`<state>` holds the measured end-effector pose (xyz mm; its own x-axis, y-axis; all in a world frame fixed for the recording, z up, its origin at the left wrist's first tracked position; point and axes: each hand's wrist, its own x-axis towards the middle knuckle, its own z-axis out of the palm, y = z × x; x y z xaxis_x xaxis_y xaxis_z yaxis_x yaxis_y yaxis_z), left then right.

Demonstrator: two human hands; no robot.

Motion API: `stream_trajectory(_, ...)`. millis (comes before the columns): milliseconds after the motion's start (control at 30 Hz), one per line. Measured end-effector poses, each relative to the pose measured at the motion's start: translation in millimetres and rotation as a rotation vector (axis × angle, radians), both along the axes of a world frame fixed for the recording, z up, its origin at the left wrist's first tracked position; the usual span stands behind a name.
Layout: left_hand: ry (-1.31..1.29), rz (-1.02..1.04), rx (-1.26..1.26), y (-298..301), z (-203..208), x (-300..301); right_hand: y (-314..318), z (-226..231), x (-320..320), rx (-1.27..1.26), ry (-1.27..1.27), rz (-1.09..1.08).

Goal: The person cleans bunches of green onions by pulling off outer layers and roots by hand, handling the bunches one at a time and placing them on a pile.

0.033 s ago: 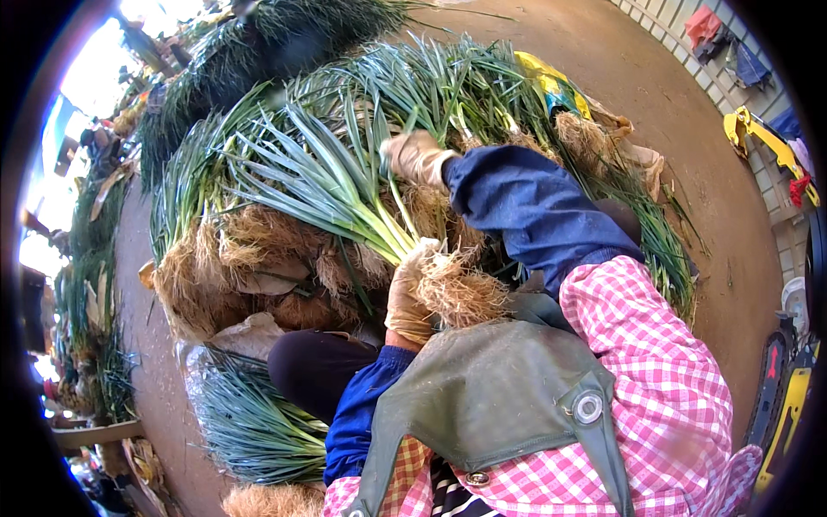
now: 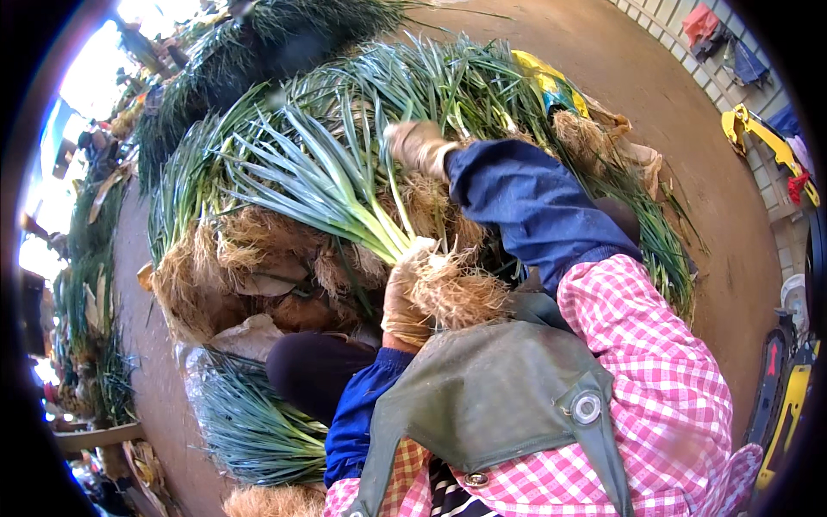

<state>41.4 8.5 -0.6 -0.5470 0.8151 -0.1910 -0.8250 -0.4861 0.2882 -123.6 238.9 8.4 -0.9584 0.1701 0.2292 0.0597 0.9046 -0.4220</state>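
Observation:
A bunch of green onions (image 2: 357, 202) with long blue-green leaves slants up and left across my lap. My left hand (image 2: 407, 297), in a tan work glove, is closed around its pale lower stalks, with the tangled brown roots (image 2: 461, 293) sticking out to the right. My right hand (image 2: 419, 146), also gloved, is farther out, fingers curled at a single green leaf (image 2: 392, 181) that rises from the bunch. Its fingertips are partly hidden and slightly blurred.
A heap of rooted green onions (image 2: 207, 250) lies in front of me. More onions (image 2: 258, 422) lie on plastic at my left knee. A darker pile (image 2: 267, 47) stands farther off. At right are a tiled wall (image 2: 689, 56) and a yellow tool (image 2: 762, 142).
My right hand has shifted very slightly, and the leaf beside its fingers leans a little more to the left. My left hand keeps its grip on the bunch.

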Motion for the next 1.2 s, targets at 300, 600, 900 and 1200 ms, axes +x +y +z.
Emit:
stream_trajectory(300,0.005,0.290,-0.158,-88.2,22.1,43.6,124.3,-61.1,65.3,-1.349,0.126,-0.311)
stream_trajectory(600,0.056,0.285,-0.290,-76.2,13.9,21.0,13.9,-115.5,98.2,0.152,-0.186,-0.284)
stream_trajectory(900,0.266,0.444,-0.346,-99.1,82.9,-31.3,45.3,-96.1,105.3,-0.297,-0.099,-0.331)
stream_trajectory(1200,0.418,0.593,-0.345,-134.1,137.5,-51.0,58.5,-84.6,106.6,-0.204,0.139,-0.496)
